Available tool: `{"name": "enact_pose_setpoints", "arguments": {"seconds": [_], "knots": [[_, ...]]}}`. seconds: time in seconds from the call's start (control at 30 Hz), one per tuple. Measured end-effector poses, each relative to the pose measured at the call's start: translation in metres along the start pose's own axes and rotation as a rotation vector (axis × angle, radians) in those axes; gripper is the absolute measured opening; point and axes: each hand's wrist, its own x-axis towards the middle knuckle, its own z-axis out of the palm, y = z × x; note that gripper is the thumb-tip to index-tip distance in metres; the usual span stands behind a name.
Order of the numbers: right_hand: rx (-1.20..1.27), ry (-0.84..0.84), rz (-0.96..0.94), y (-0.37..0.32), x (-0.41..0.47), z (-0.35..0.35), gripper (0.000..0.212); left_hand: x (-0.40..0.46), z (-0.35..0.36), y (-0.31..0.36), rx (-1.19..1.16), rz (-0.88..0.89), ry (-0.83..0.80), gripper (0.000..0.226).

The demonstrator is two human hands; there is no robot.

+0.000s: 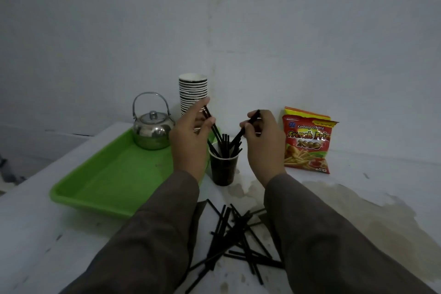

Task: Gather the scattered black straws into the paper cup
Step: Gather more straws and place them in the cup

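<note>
A dark paper cup (223,170) stands on the white table, with several black straws (224,144) upright in it. My left hand (188,141) pinches one black straw (213,126) whose lower end slants down toward the cup. To the right of the cup, my right hand (262,143) pinches another black straw (241,133), also angled into the cup's mouth. A pile of several loose black straws (236,238) lies scattered on the table between my forearms.
A green tray (107,181) lies to the left with a steel kettle (152,130) on its far end. A stack of paper cups (192,90) stands behind the hands. A red French fries snack bag (307,143) leans at the right. Brown stains (372,217) mark the table.
</note>
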Motion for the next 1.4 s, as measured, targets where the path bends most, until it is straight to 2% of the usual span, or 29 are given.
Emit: {"name": "enact_pose_setpoints", "arguments": {"seconds": [0.13,0.2,0.3,0.37,0.47,0.53,0.67,0.73,0.87,0.93,1.2,1.4], "knots": [[-0.229,-0.157,-0.062,0.009,-0.004,0.013,0.044,-0.005,0.006,-0.018,0.169,0.013,-0.237,0.041],[-0.391,-0.181,-0.124,0.014,-0.005,0.017,0.051,-0.011,0.006,-0.025,0.248,0.019,-0.336,0.033],[-0.570,-0.149,-0.250,0.020,-0.007,0.019,0.032,-0.014,0.004,-0.031,0.385,0.053,-0.405,0.025],[-0.637,-0.194,-0.299,0.023,-0.008,0.019,0.023,-0.013,0.004,-0.032,0.468,0.051,-0.468,0.028],[-0.667,-0.250,-0.273,0.024,-0.007,0.015,0.033,-0.010,0.001,-0.024,0.554,0.033,-0.552,0.037],[-0.636,-0.226,-0.241,0.018,-0.007,0.009,0.039,-0.010,-0.004,-0.012,0.533,0.033,-0.547,0.040],[-0.483,-0.134,-0.294,0.008,-0.035,-0.018,0.031,-0.029,-0.027,0.013,0.473,0.179,-0.498,0.033],[-0.435,-0.205,-0.303,0.011,-0.061,-0.034,0.023,-0.048,-0.042,0.022,0.439,0.184,-0.555,0.025],[-0.442,-0.405,-0.261,0.025,-0.111,-0.056,0.014,-0.078,-0.058,0.022,0.490,0.100,-0.842,0.014],[-0.472,-0.506,-0.274,0.028,-0.125,-0.061,0.012,-0.084,-0.059,0.021,0.512,0.065,-0.923,0.013],[-0.693,-0.809,-0.527,0.024,-0.137,-0.052,0.021,-0.085,-0.069,0.018,0.608,-0.021,-1.055,0.016],[-0.780,-0.808,-0.650,0.025,-0.139,-0.046,0.013,-0.084,-0.069,0.015,0.594,0.005,-0.993,0.016]]}}
